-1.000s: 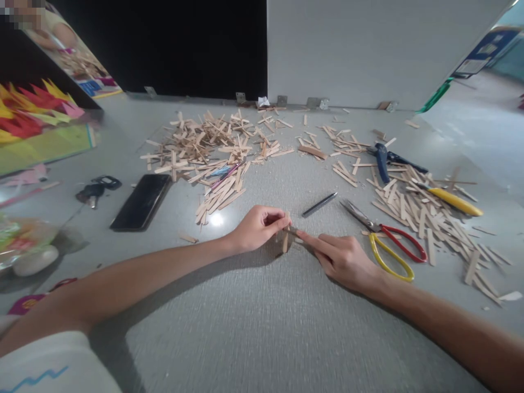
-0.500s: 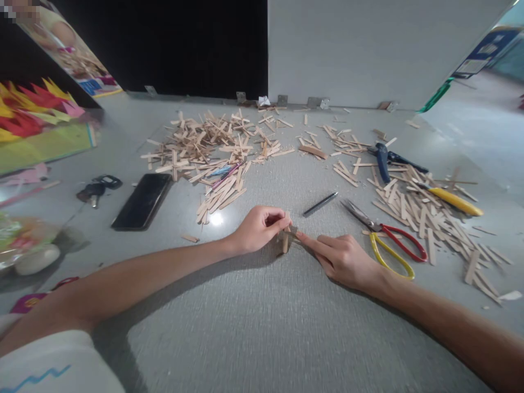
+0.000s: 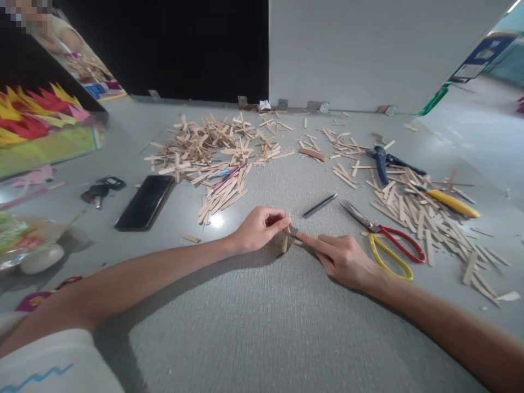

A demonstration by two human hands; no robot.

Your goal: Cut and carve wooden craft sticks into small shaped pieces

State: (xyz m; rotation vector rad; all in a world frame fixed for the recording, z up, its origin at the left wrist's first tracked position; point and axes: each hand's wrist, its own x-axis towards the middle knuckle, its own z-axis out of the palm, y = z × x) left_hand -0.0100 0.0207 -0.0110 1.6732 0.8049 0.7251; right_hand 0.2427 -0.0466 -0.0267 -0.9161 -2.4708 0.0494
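1. Head view: the left hand is pinching a small wooden stick near its top, thumb and forefinger closing on it while the other fingers are curling in.
2. That stick is standing roughly upright between the two hands, over the grey table; whether its lower end is touching the surface, I can't tell.
3. The right hand is coming in from the other side, forefinger stretching forward and the rest folding under. Its fingertip is meeting a thin, dark piece lying across the stick; I can't make out what that piece is, or whether the folded fingers are gripping it.
4. Just beyond the right hand, a dark pen is lying at a slant, and scissors with one red and one yellow handle are resting nearby, blades parting slightly.
5. Farther right, loose sticks are spreading out, with a yellow-handled tool and a blue-handled tool lying among them.
6. Beyond the left hand, a heap of sticks is sprawling toward the upright boards; a phone and keys are lying to its left.
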